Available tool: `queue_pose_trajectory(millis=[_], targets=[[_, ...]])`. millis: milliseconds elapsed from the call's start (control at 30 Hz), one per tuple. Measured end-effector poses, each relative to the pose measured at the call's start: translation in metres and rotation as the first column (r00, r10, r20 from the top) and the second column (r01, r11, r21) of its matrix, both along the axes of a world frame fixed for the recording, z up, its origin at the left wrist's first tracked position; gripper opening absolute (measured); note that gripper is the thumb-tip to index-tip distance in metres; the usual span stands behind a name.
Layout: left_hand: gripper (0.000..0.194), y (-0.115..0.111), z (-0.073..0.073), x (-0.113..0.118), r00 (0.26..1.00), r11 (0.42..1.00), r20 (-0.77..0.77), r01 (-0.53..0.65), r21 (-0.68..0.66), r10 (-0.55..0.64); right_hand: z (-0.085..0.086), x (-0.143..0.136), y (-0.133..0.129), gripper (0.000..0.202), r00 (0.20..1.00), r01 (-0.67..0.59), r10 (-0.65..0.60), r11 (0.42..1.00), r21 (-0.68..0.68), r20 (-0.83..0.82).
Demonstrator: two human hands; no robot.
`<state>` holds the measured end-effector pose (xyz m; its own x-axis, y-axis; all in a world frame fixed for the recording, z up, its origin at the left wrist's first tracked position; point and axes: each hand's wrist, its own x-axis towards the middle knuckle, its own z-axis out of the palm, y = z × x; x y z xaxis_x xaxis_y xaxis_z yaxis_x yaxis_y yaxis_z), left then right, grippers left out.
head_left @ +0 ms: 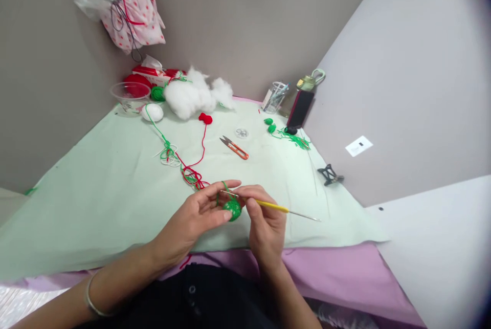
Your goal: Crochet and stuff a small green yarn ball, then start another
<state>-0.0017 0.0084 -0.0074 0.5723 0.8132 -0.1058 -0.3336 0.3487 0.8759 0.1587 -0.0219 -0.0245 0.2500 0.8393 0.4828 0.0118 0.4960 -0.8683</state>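
My left hand (pixel 203 214) pinches a small green crochet piece (pixel 232 209) between thumb and fingers, with green yarn looped over its raised index finger. Between the thumb and fingers of my right hand (pixel 265 219) is a crochet hook (pixel 271 206) with a yellow grip. Its thin tip lies at the top of the green piece, and its other metal end points right. Just beyond my left hand lies a tangle of red and green yarn (pixel 192 175), from which strands run toward my fingers. Small stitch details are too fine to make out.
Orange thread snips (pixel 235 148) and a small round clear case (pixel 241 133) lie mid-table. White stuffing (pixel 190 96), a plastic tub (pixel 130 99) and a white yarn ball (pixel 152 112) stand back left. A phone (pixel 300 109), a clear cup (pixel 274 97) and green pieces (pixel 271 128) are back right.
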Motion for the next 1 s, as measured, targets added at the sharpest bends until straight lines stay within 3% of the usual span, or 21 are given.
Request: queue_pose_trajectory(millis=[167, 267, 333, 367, 433, 500, 600, 700, 833, 933, 1000], targets=[[0.045, 0.001, 0.003, 0.003, 0.999, 0.999, 0.003, -0.033, 0.002, 0.033, 0.001, 0.000, -0.001, 0.022, 0.991, 0.048, -0.050, 0.999, 0.018, 0.123], [0.047, 0.000, 0.005, 0.008, 0.994, 0.992, 0.014, -0.105, -0.063, 0.106, -0.005, -0.001, -0.001, 0.036, 0.883, 0.173, -0.254, 0.958, 0.230, 0.395], [0.046, 0.001, 0.006, 0.010, 0.993, 0.985, 0.055, -0.097, -0.143, 0.106, -0.010, -0.001, -0.002, 0.046, 0.792, 0.222, -0.407, 0.887, 0.405, 0.455], [0.043, 0.002, 0.006, 0.010, 0.993, 0.980, 0.086, -0.062, -0.188, 0.079, -0.011, 0.001, -0.002, 0.045, 0.793, 0.228, -0.421, 0.876, 0.426, 0.441], [0.036, 0.006, 0.007, 0.007, 0.989, 0.966, 0.147, 0.026, -0.257, 0.013, -0.008, 0.005, -0.001, 0.035, 0.884, 0.216, -0.323, 0.923, 0.318, 0.339], [0.033, 0.010, 0.008, 0.004, 0.985, 0.962, 0.170, 0.071, -0.263, -0.026, -0.002, 0.008, -0.001, 0.025, 0.972, 0.176, -0.197, 0.970, 0.167, 0.125], [0.036, 0.012, 0.009, 0.003, 0.990, 0.980, 0.139, 0.065, -0.189, -0.039, 0.007, 0.008, 0.003, 0.021, 0.994, 0.046, -0.041, 0.998, 0.049, -0.103], [0.040, 0.010, 0.009, 0.005, 0.997, 0.994, 0.079, 0.002, -0.112, 0.007, 0.008, 0.001, 0.006, 0.019, 0.999, -0.020, 0.020, 1.000, 0.005, -0.033], [0.042, 0.010, 0.006, 0.007, 0.998, 0.994, 0.046, -0.033, -0.101, 0.038, 0.008, -0.004, 0.006, 0.021, 0.997, 0.030, -0.032, 0.999, 0.021, 0.075], [0.039, 0.010, 0.004, 0.008, 0.998, 0.993, 0.046, -0.047, -0.109, 0.052, 0.007, -0.002, 0.005, 0.023, 0.975, 0.095, -0.112, 0.991, 0.097, 0.192], [0.041, 0.010, 0.004, 0.010, 0.995, 0.989, 0.037, -0.084, -0.123, 0.090, 0.003, -0.002, 0.005, 0.027, 0.910, 0.143, -0.220, 0.962, 0.232, 0.352]])
